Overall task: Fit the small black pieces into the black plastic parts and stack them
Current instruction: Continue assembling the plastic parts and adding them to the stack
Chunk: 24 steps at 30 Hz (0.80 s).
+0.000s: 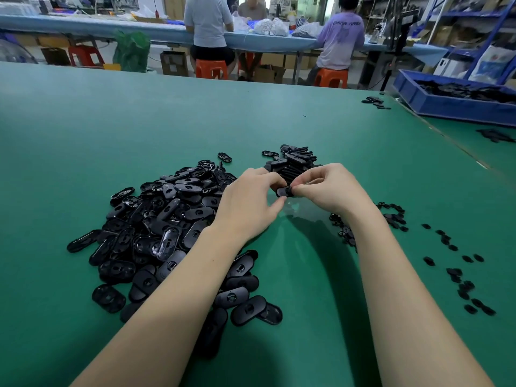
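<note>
Both hands meet above the green table mat (321, 121). The left hand (251, 199) and the right hand (326, 188) together pinch one oval black plastic part (284, 191) with curled fingertips. A loose heap of black plastic parts (167, 224) lies left; a leaning stack of parts (296, 163) stands just behind the hands. Small black pieces (452, 263) lie scattered on the right.

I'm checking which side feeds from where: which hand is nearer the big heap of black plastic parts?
Left. The left hand hovers at the heap's right edge; the right hand is farther right, beyond it, both pinching one black part.
</note>
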Each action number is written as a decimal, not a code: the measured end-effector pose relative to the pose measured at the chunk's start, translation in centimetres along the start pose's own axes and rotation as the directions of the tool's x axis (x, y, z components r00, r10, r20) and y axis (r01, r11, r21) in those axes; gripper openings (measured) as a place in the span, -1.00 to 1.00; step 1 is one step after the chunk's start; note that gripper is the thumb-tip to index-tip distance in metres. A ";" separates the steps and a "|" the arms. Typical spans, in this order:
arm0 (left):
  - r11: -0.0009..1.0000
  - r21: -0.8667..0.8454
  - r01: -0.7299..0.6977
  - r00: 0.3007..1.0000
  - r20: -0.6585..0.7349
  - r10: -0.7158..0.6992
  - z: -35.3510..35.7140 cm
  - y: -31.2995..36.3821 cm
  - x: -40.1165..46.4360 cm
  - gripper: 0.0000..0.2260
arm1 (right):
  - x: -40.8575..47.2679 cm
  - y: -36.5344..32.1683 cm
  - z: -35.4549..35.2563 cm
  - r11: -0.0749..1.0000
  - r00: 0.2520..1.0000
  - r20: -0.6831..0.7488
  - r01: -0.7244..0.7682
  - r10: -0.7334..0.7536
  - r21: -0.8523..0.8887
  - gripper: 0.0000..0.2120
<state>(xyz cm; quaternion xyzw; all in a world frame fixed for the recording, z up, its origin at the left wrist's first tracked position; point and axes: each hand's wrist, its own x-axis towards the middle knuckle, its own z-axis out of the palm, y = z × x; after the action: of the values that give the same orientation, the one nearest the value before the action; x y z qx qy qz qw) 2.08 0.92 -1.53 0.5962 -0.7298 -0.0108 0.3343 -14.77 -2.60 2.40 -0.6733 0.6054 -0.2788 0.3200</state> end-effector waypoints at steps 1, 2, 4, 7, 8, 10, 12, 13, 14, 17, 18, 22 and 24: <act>1.000 -0.001 0.003 1.000 0.002 -0.003 0.0 0.0 0.0 -0.86 | -0.1 -0.1 0.0 1.000 1.000 0.000 -0.004 0.004 0.003 -0.92; 1.000 -0.001 0.004 1.000 0.004 -0.004 0.0 0.0 0.0 -0.86 | -0.1 -0.2 0.0 1.000 1.000 -0.001 -0.006 0.006 0.002 -0.89; 1.000 0.003 0.002 1.000 0.003 -0.002 0.0 0.1 0.0 -0.85 | -0.2 -0.4 0.0 1.000 1.000 -0.010 -0.016 0.016 -0.019 -0.84; 1.000 0.029 -0.011 1.000 0.004 0.010 -0.1 0.1 0.0 -0.83 | -0.2 -0.6 0.2 0.998 0.999 -0.033 -0.038 0.037 -0.048 -0.84; 0.999 0.030 -0.017 1.000 0.008 0.017 -0.1 0.1 0.0 -0.83 | -0.2 -0.7 0.3 0.998 0.998 -0.038 -0.042 0.040 -0.052 -0.85; 0.999 0.018 -0.032 0.999 0.021 0.032 -0.2 0.2 0.0 -0.82 | -0.2 -0.7 0.4 0.998 0.998 -0.042 -0.042 0.040 -0.054 -0.88; 0.999 0.017 -0.044 0.999 0.030 0.043 -0.2 0.2 0.1 -0.80 | -0.2 -0.7 0.4 0.998 0.998 -0.042 -0.047 0.046 -0.038 -0.89; 0.998 0.025 -0.052 0.998 0.032 0.051 -0.2 0.3 0.1 -0.79 | -0.3 -0.6 0.3 0.998 0.998 -0.044 -0.055 0.054 -0.023 -0.86; 0.998 0.033 -0.060 0.998 0.033 0.059 -0.3 0.3 0.0 -0.79 | -0.2 -0.6 0.3 0.998 0.997 -0.047 -0.063 0.062 -0.009 -0.82; 0.997 0.032 -0.077 0.997 0.025 0.076 -0.3 0.3 0.0 -0.78 | -0.1 -0.3 0.2 0.997 0.995 -0.064 -0.074 0.074 -0.005 -0.78; 0.996 0.031 -0.079 0.996 0.030 0.078 -0.2 0.3 0.0 -0.79 | 0.0 -0.2 0.3 0.997 0.995 -0.069 -0.072 0.071 -0.022 -0.81; 0.997 0.012 -0.080 0.995 0.059 0.079 -0.3 0.1 0.1 -0.79 | 0.1 0.5 0.5 0.998 0.997 -0.035 -0.065 0.065 -0.006 -0.85; 0.997 -0.017 -0.077 0.995 0.057 0.077 -0.2 0.1 0.2 -0.79 | 0.0 0.9 0.3 0.994 0.997 -0.008 -0.074 0.075 0.084 -0.81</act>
<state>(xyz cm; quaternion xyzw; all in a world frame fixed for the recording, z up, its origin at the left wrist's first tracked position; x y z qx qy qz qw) 2.11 0.86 -1.25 0.5646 -0.7615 -0.0203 0.3177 -15.11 -2.65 1.51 -0.6346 0.6196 -0.2955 0.3550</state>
